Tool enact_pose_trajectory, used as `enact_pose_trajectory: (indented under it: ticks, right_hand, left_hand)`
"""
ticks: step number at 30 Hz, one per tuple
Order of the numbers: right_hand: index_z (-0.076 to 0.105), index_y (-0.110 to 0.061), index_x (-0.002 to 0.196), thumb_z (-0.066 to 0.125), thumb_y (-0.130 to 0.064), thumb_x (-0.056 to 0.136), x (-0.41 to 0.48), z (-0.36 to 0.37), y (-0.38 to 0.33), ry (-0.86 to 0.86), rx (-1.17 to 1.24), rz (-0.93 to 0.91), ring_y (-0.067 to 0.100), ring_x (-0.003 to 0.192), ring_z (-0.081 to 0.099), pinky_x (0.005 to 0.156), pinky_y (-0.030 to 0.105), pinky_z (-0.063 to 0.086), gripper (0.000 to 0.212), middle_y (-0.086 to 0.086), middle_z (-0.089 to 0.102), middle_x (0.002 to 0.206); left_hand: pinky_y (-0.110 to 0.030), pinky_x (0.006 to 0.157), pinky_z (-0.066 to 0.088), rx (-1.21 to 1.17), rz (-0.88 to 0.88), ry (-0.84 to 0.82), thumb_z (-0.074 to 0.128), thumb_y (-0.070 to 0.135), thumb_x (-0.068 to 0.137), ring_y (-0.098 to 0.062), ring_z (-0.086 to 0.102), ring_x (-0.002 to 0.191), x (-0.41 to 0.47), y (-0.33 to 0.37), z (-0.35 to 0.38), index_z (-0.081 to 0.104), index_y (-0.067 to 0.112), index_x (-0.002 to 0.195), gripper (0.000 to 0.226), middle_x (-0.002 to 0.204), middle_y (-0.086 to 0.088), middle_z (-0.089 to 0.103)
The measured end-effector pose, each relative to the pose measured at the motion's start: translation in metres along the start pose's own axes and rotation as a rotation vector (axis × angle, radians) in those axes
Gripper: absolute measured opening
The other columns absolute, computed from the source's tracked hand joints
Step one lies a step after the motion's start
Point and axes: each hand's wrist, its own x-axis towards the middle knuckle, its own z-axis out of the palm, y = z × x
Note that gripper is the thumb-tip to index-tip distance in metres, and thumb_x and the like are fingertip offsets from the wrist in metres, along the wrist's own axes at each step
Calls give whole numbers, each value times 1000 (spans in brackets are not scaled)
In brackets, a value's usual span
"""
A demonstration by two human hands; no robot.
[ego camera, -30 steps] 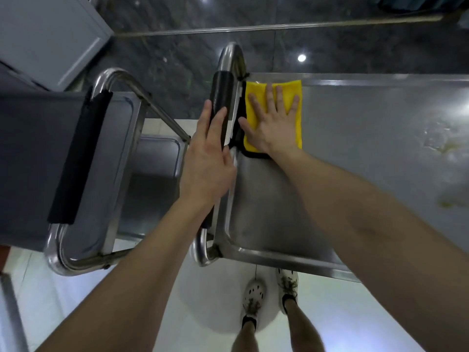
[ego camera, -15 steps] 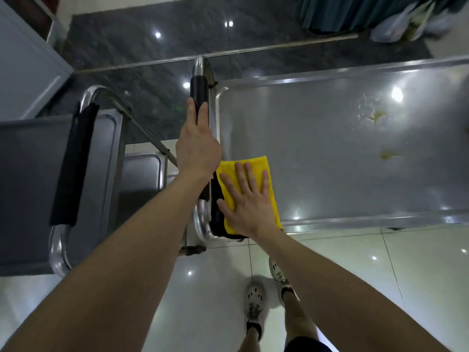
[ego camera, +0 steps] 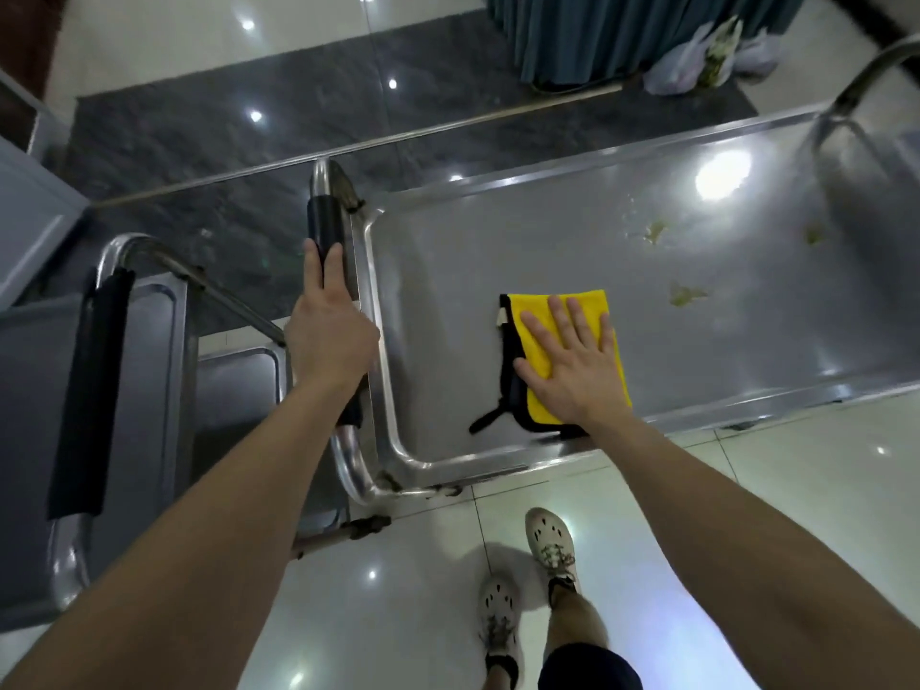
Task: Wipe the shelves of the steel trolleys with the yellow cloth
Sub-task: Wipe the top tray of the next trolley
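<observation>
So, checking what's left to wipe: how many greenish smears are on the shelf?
3. One smear toward the far side of the shelf, a second right of it, a third nearest the cloth. Glare may hide more.

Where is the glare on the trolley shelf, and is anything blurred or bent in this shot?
Head view: a ceiling-light reflection burns out a patch of the top shelf near its right end; head view: the handle there is smeared, the shelf rim bows from the wide angle, the yellow cloth is sharp.
</observation>
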Motion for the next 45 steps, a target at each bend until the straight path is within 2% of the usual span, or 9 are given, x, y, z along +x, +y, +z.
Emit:
enact_pose_trajectory:
  ticks: [7,11,15,21,26,30,35,40,45]
  right_hand:
    - [14,-45,169,26,-81,98,135,-14,-7,-31,18,81,29,166,-5,127,70,-3,81,3,3,181]
    - [14,-45,169,19,-83,96,210,-12,-52,-24,32,4,33,166,-6,125,72,-6,83,6,3,180]
    - [15,-43,170,19,-81,95,261,-1,-124,-25,32,-170,35,166,-5,124,74,-5,84,8,2,180]
    - [20,-38,170,19,-76,99,242,9,-182,-57,47,-279,35,166,-3,124,74,-2,81,10,5,180]
    - [15,-37,171,21,-72,104,149,11,-178,-52,68,-389,36,166,-2,123,76,2,75,11,6,180]
    - [5,-37,172,17,-73,105,51,20,-162,-35,40,-429,34,165,-11,124,75,2,76,8,-1,180]
    - [22,-38,170,36,-56,110,-4,22,-103,-6,67,-506,28,167,-1,127,70,10,65,1,9,180]
    - [19,-44,169,36,-55,109,-20,8,7,5,12,-319,21,167,3,128,65,13,64,-5,10,180]
    - [1,-49,168,18,-65,106,-28,-11,105,-40,-3,-5,18,165,-14,129,64,6,67,-9,-10,179]
  left_hand:
    - [-53,93,60,-9,-18,37,62,7,96,-34,65,119,-5,3,2,20,27,170,88,182,7,2]
    - [-51,97,58,16,-7,44,61,8,99,-29,63,118,-9,8,-1,19,25,171,86,182,8,-1]
    - [-52,99,55,18,-28,56,61,5,96,-33,62,124,-6,6,-4,24,24,170,85,182,8,2]
    - [-57,97,57,2,-20,69,63,6,95,-35,63,128,-5,5,-8,28,24,169,84,182,6,7]
    - [-54,94,57,66,-17,66,60,10,95,-38,65,119,-1,7,-9,28,21,170,82,182,0,6]
    - [-50,85,57,148,-2,68,57,13,97,-37,63,117,2,7,-5,25,23,170,80,182,-2,5]
    - [-57,103,56,272,64,106,73,41,97,-39,34,154,1,6,-6,31,22,166,83,180,-12,5]
    - [-61,115,41,330,215,189,80,31,90,-42,38,151,3,8,-8,46,15,149,70,167,-20,32]
    - [-55,108,40,548,479,249,68,19,96,-41,50,133,4,15,-6,58,7,131,38,145,-20,52]
